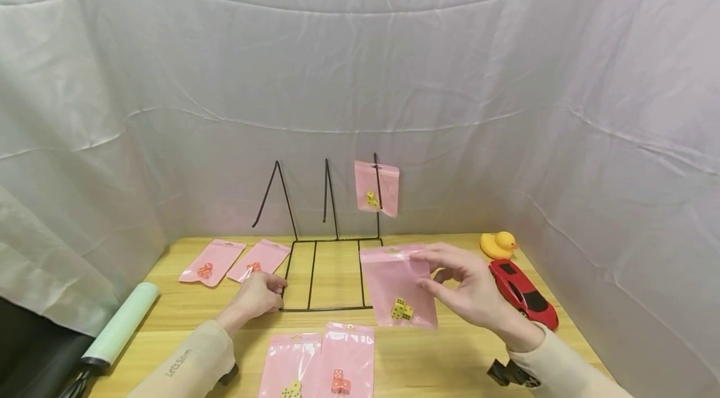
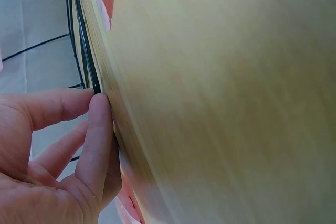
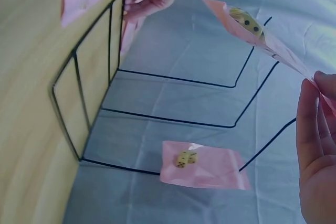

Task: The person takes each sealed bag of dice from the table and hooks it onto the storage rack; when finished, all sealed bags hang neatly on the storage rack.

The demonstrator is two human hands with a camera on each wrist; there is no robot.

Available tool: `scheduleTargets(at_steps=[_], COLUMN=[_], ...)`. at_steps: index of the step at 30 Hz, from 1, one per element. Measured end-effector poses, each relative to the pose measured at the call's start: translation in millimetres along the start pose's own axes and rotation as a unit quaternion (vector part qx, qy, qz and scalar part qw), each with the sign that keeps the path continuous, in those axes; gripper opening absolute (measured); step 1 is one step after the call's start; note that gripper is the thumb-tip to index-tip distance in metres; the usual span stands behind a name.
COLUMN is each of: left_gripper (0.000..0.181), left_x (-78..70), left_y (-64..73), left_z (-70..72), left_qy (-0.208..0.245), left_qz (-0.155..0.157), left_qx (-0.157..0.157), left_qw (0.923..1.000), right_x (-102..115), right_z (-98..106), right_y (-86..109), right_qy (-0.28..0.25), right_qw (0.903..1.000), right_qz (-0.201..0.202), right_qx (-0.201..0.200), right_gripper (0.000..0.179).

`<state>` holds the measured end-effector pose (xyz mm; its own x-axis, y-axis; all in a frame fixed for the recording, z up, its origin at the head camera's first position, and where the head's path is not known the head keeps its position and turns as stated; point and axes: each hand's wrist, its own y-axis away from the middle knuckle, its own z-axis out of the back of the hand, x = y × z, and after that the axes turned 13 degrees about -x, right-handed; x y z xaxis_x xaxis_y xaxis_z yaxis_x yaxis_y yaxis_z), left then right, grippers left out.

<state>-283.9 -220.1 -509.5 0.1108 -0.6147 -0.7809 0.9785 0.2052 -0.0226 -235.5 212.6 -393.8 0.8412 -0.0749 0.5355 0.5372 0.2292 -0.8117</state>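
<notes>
My right hand [image 1: 472, 285] pinches a pink zip bag [image 1: 388, 282] near its upper right edge. Yellow dice [image 1: 398, 308] lie at the bottom of this bag, which is held up over the right part of a black wire rack [image 1: 337, 308]. The thumb and fingertips of my left hand [image 1: 255, 298] pinch the rack's base rod at its left side, also seen in the left wrist view. Three prongs rise at the back of the rack. From the right prong hangs another pink bag [image 1: 389, 182] with yellow dice; the middle and left prongs are bare.
Two pink bags with red dice [image 1: 216, 260] lie left of the rack. Two more bags [image 1: 351, 348] lie in front, one with red dice, one with yellow. A rubber duck [image 1: 497, 245] and red toy car [image 1: 523, 295] stand right, a pale green cylinder [image 1: 120, 326] left.
</notes>
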Motion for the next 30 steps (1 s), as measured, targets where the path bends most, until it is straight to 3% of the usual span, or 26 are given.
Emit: scheduleTargets(at_steps=[13,30], left_gripper=[0.056,0.057], left_x=[2.1,1.2], left_y=[-0.7,-0.9], left_z=[-0.2,-0.2], left_qy=[0.005,-0.002], left_qz=[-0.003,-0.002], left_qx=[0.001,0.004], left_qw=[1.0,1.0], right_x=[-5,-26], right_z=[-3,-11], right_y=[-37.9,-52.0], right_qy=[0.007,-0.001], right_qw=[0.9994,0.999], right_qz=[-0.014,-0.021], right_qx=[-0.031,-0.04], right_gripper=[0.046,0.04])
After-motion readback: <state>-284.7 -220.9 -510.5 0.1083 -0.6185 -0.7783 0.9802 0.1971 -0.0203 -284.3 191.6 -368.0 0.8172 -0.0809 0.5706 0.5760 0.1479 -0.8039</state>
